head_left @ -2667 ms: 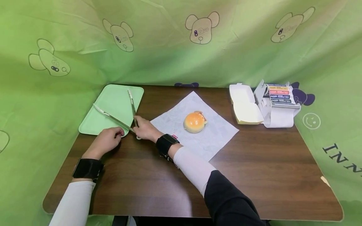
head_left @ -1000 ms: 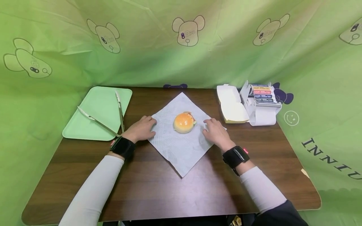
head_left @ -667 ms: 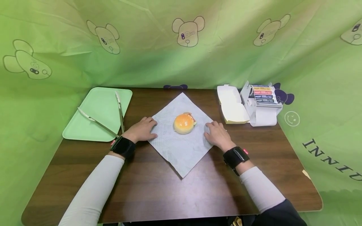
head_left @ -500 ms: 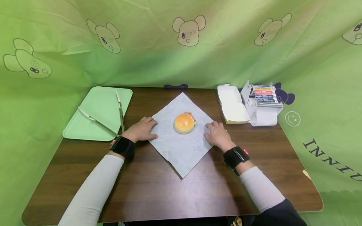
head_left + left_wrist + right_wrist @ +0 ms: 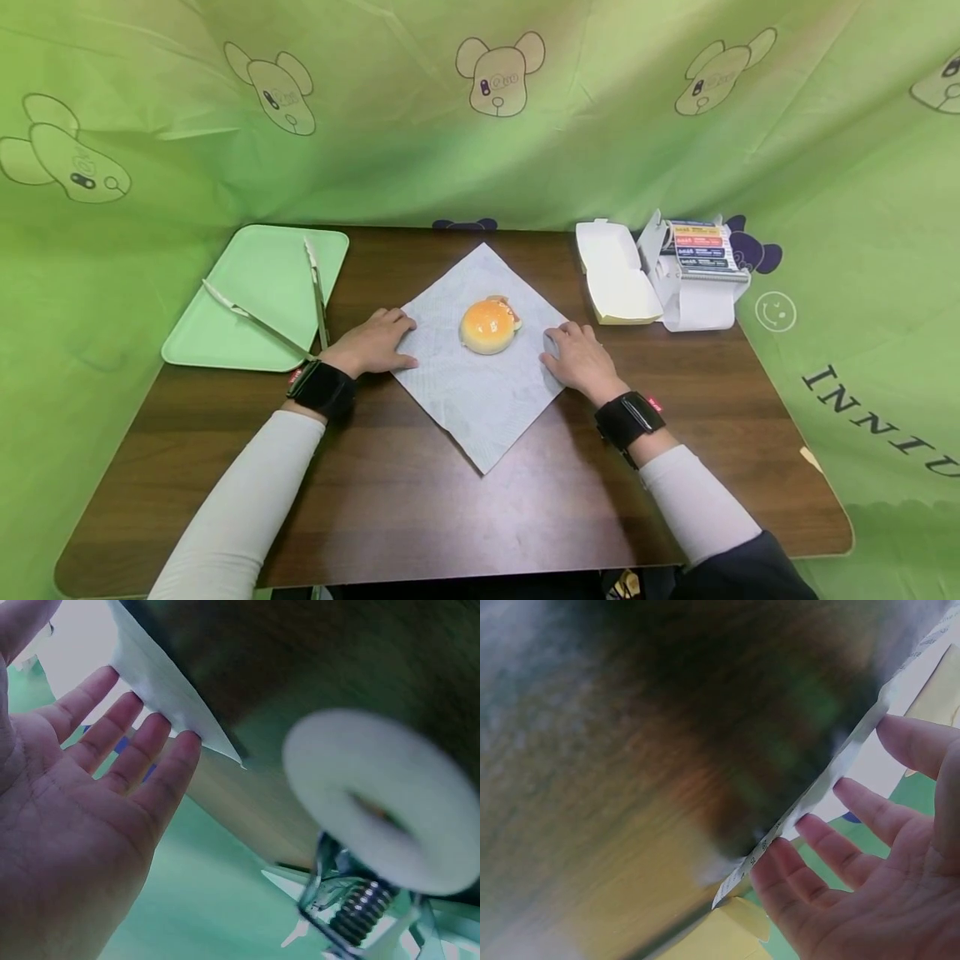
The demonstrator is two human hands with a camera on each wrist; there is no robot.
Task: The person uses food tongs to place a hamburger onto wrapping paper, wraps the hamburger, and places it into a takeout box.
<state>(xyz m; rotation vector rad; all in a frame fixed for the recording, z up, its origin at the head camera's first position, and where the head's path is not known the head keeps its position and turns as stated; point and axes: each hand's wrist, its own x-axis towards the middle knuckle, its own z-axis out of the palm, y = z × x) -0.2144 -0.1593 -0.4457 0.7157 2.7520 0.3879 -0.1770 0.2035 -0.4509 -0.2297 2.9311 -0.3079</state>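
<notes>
A burger (image 5: 489,326) with a glossy bun lies near the middle of a white wrapping paper sheet (image 5: 480,417), which is turned cornerwise on the table. At the sheet's left corner, my left hand (image 5: 372,343) rests with spread fingers; its fingertips (image 5: 187,742) touch the paper in the left wrist view. My right hand (image 5: 579,360) is at the opposite corner, covering most of it. In the right wrist view its extended fingertips (image 5: 846,789) lie along the paper's edge, the thumb apart from them. Both hands stay clear of the burger.
Splayed metal tongs (image 5: 258,321) lie across a green tray (image 5: 262,354) at the back left, their ring end close by my left wrist. An opened white box (image 5: 618,283) and a dispenser (image 5: 701,267) with a paper roll stand at the back right. A green curtain (image 5: 405,167) hangs behind.
My right hand has let go of the tongs and crossed to the paper's right corner. My left hand has moved from the tray's edge to the left corner. Lately both hold nearly still.
</notes>
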